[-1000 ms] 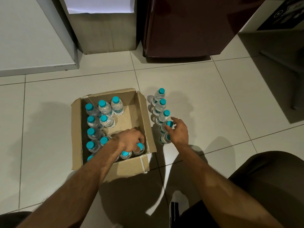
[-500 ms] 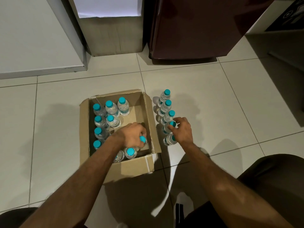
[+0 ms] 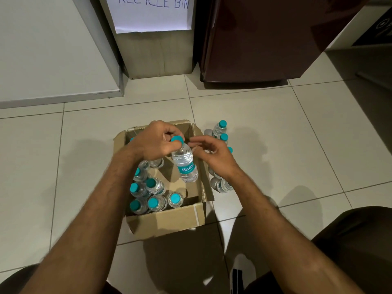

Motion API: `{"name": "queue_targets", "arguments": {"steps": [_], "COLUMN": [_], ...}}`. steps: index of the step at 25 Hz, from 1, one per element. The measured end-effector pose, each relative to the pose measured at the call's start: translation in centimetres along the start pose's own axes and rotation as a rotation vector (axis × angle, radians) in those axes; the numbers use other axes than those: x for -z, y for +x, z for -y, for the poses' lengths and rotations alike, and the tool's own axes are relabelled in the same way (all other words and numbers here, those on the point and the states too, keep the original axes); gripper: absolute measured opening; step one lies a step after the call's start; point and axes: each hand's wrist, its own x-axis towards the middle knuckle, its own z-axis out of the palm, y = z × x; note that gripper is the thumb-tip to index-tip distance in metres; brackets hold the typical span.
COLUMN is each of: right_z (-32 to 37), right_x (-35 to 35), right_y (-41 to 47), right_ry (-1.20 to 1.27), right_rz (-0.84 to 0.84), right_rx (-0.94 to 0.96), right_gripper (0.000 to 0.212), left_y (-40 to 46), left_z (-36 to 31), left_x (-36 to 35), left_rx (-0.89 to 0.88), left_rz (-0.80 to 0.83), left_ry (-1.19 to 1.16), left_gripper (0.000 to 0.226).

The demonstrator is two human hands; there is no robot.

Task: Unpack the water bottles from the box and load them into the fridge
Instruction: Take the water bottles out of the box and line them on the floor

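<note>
Up out of the cardboard box [image 3: 169, 221] comes one water bottle [image 3: 185, 164], which a second ago stood among the others; the left hand [image 3: 154, 143] pinches it by the teal cap and holds it above the box. His right hand [image 3: 214, 154] has left the row of bottles on the floor [image 3: 221, 132] and reaches toward it, fingers [image 3: 196, 142] loosely spread, holding nothing. Looks like a handover; the fridge [image 3: 261, 39] stands closed

You see a cardboard bin [image 3: 157, 54] standing on the pale tiled floor [image 3: 265, 128]. On its front hangs a white paper sign [image 3: 152, 15] reading "RECYCLE BIN". To its left rises a light grey panel [image 3: 53, 49]. Well right of it sits a black-topped unit [image 3: 375, 28].
</note>
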Motion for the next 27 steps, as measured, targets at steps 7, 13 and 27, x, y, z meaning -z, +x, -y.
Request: {"name": "queue_targets", "arguments": {"steps": [7, 13, 27], "right_z": [1.0, 1.1, -4.0], "right_x": [-1.4, 0.4, 11.8], "right_y": [0.1, 0.5, 7.5], "right_ry": [-0.273, -0.177, -0.262], "right_rz": [-0.105, -0.298, -0.623], "right_rx": [0.029, 0.038, -0.060], "right_gripper": [0.048, 0.039, 0.030], "left_y": [0.1, 1.0, 0.7], "left_z": [-1.1, 0.2, 4.6], "left_x": [-2.2, -3.2, -4.2], "left_rx": [-0.016, -0.018, 0.044], "left_rz": [-0.125, -0.177, -0.248], "left_ry": [-0.092, -0.105, 0.104], "left_gripper": [0.022, 0.040, 0.030]}}
